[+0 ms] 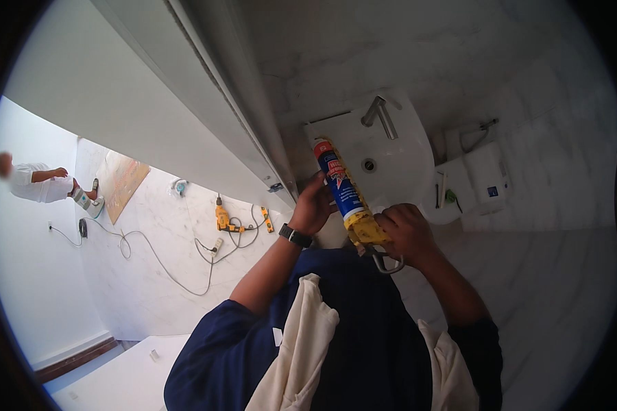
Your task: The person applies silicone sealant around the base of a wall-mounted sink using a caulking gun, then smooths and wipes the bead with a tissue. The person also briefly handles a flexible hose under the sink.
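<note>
just off centre toward 3 o'clock, a yellow caulking gun with a blue-and-red cartridge slants, nose to 11 o'clock. of the two hands, the left hand, forearm rising from 7 o'clock, cups the cartridge, fingers partly hidden behind it; the right hand, elbow at 4 o'clock, grasps the gun's rear, covering part of it. beyond, at 2 o'clock, the gun overlaps a dim sink. at 9 o'clock lies a drill; farther out, a person is small and indistinct.
</note>
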A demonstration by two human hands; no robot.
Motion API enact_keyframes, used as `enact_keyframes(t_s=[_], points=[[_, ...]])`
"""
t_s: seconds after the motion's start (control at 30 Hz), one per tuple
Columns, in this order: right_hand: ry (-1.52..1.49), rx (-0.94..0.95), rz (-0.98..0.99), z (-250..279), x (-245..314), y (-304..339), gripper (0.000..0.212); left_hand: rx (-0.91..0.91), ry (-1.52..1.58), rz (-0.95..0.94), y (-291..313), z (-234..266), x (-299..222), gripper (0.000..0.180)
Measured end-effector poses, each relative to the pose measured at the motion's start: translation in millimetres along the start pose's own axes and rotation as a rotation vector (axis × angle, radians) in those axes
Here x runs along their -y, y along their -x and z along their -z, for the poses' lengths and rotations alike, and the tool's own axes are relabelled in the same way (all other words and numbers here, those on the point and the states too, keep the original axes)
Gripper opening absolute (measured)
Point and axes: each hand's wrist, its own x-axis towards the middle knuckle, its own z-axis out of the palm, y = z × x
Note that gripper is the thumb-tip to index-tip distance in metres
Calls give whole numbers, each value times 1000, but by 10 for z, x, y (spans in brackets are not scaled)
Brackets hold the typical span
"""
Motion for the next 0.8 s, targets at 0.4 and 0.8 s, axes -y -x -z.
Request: enact_keyframes(t_s=[0.4, 0.8], points=[[-78, -17, 200, 791, -867, -526, 51, -69, 7, -300, -945, 173, 27, 57], [-195, 235, 69, 1164, -1634, -1563, 43, -374, 44, -578, -1700, 70, 320, 76]])
